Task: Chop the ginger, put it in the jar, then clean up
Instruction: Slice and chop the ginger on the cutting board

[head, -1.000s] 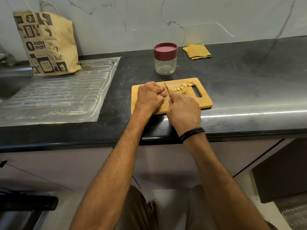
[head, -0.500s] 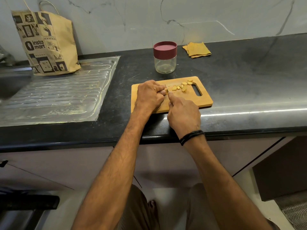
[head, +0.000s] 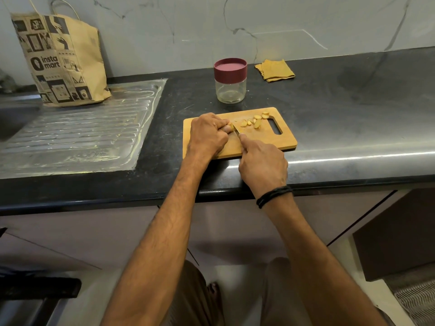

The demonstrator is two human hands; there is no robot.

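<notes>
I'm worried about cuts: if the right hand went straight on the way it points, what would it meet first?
Likely the ginger and the left hand gripping it, just beyond the knife; depth is unclear.

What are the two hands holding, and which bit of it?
The left hand pinches the ginger piece, all but its cut end; the right hand grips the knife by its hidden handle.

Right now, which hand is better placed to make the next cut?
Right: the right hand grips the knife, blade beside the ginger piece that the left hand holds on the cutting board.
</notes>
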